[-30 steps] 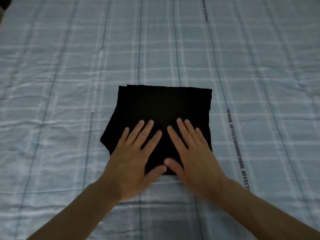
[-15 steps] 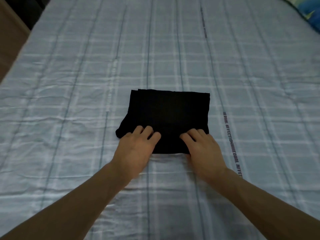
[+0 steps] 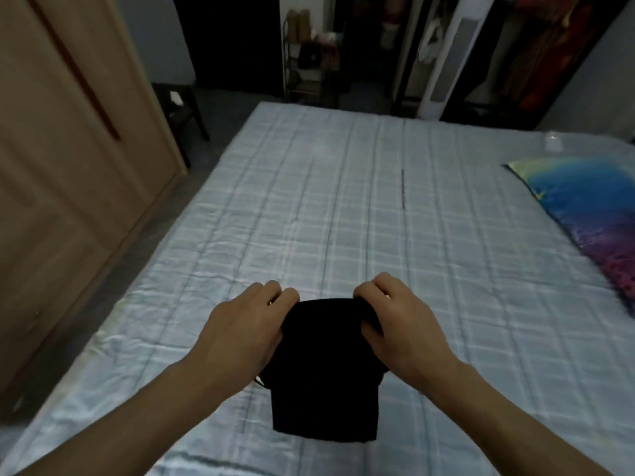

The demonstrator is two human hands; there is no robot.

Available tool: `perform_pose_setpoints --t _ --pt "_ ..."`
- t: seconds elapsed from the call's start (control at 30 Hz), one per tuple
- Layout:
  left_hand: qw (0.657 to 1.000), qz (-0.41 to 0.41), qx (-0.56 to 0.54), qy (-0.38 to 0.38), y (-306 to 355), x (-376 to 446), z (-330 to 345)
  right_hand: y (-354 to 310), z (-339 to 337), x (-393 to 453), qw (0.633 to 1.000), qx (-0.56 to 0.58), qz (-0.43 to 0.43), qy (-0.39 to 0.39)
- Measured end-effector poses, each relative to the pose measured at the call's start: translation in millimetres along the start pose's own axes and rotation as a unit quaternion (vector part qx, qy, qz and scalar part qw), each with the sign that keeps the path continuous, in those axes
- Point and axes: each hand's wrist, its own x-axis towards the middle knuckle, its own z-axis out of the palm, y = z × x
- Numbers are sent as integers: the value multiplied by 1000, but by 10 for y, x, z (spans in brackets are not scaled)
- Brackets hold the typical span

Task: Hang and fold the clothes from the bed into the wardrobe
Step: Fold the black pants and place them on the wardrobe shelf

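- The folded black garment (image 3: pixel 324 372) sits at the centre-bottom of the view, held up over the near part of the bed; its top edge bows in a rounded arc between the two hands and its lower part hangs down as a flat, squared-off slab with a straight bottom hem.
- The cloth is matte and so dark that no seams or weave can be told.
- The left hand (image 3: pixel 245 333) grips the garment's upper corner at its 9 o'clock side, fingers curled over the edge and the thumb hidden behind the cloth.
- The right hand (image 3: pixel 400 329) grips the opposite corner at the 3 o'clock side, fingers bent down over the top edge and the thumb pressed into the front of the cloth.
- Both bare forearms run in from the bottom corners of the view.
- Under the garment lies the bed (image 3: pixel 343 207), covered in a pale blue checked sheet with thin dark lines and fine wrinkles; it stretches away toward 12 o'clock.
- At 3 o'clock on the bed rests a glossy pillow (image 3: pixel 591 214) printed in blue, green and purple.
- At 9 to 10 o'clock stands a light wooden wardrobe (image 3: pixel 68 159) with smooth flat doors, closed, so its contents cannot be seen.
- At 12 o'clock, beyond the bed's far end, a dark metal rack (image 3: pixel 309 60) holds small blurred items that cannot be told apart.
- At 1 o'clock a tall white tower fan (image 3: pixel 446 60) stands upright beside dark hanging clothes (image 3: pixel 546 49).
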Motion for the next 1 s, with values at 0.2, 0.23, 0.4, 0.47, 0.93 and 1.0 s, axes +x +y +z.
perform_pose_setpoints --t 0.2,0.23,0.4,0.47,0.93,1.0 --pt "994 -79 72 35 250 -974 -1178 -960 -750 -164 988 15 -150 24" --pt "990 -96 90 48 279 -1156 -1342 -1126 -850 -164 984 16 -175 29" --pt "960 -208 149 112 388 -2110 -2116 -2092 -1252 -72 955 11 -293 43" --pt "944 -254 166 129 386 -2516 -2377 -2541 -1330 -72 940 26 -336 47" --pt "819 -452 296 194 23 -5875 -3288 -5935 -959 -766 792 106 -600 46" --pt "805 -464 311 202 -61 -6343 -3397 -6432 -864 -914 773 115 -622 44"
